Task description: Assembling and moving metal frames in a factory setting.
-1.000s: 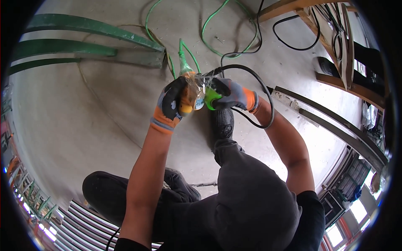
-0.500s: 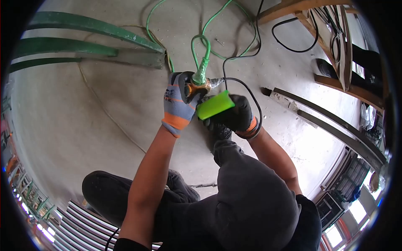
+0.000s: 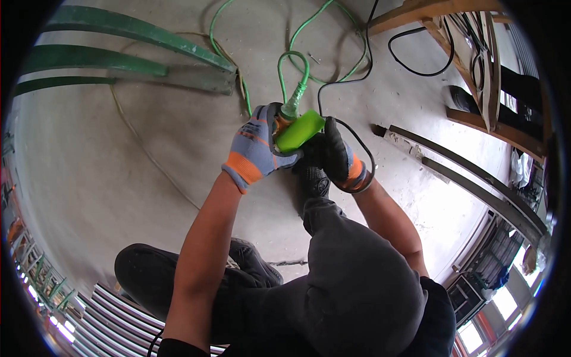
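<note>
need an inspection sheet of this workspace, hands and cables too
Surface: speckled grey concrete-like floor
Job's things: bright green oblong piece over partly hidden orange fitting
Clutter: small thin metal piece on floor
Hands: left grey-and-orange gloved hand grips fitting; right black-and-orange gloved hand at green piece's edge, grip unclear
Cables: looped green cable; black cable by right wrist; thin tan cable
Surroundings: green-painted beams left; brown wooden frame upper right
</note>
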A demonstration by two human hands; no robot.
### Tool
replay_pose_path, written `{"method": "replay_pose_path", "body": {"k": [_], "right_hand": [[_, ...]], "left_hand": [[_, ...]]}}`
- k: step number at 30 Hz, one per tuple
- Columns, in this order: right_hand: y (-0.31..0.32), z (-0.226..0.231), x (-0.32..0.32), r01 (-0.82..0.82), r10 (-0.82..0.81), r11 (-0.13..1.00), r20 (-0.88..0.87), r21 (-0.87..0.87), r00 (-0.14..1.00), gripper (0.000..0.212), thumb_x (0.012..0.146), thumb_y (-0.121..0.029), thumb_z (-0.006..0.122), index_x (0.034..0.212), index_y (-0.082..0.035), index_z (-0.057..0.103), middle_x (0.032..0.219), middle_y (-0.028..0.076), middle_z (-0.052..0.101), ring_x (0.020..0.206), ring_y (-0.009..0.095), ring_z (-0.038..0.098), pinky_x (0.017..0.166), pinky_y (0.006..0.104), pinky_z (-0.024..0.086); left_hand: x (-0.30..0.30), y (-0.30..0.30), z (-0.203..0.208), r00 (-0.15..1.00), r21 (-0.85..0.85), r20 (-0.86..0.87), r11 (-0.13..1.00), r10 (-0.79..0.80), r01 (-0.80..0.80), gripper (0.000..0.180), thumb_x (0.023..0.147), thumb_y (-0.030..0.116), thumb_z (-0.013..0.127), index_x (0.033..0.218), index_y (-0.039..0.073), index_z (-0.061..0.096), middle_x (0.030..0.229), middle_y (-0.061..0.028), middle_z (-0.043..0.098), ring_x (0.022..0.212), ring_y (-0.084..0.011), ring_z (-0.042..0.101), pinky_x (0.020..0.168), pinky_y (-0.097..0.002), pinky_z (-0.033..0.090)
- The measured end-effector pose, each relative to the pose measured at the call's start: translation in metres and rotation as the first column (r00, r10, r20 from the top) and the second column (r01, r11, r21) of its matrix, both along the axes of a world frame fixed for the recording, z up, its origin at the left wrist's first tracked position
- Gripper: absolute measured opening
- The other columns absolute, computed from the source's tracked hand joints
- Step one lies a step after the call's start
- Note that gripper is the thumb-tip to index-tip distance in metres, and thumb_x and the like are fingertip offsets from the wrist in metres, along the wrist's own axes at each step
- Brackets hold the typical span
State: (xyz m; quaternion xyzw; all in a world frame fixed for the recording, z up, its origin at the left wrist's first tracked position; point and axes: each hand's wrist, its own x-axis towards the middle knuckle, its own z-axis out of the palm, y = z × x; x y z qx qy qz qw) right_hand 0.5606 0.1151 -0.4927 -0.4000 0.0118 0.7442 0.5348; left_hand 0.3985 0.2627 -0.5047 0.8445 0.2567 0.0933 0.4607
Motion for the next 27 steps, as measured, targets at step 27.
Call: {"method": "replay_pose_path", "body": {"k": [27], "right_hand": [[0.061,0.057,0.027,-0.775,-0.015,0.505,0.894,-0.379,-0.447,0.040,0.074,-0.021,0.073,0.111,-0.009,0.062,0.102,0.011,0.061,0.098,0.030,0.060,0.079,0.0384,0.052]], "left_hand": [[-0.010,0.020,0.000,0.969,-0.733,0.179,0.634,-0.169,0.246,0.063,0.070,0.014,0.085,0.126,0.006,0.058,0.102,-0.0038,0.069,0.092,-0.0117,0.062,0.086,-0.0299,0.052]]}}
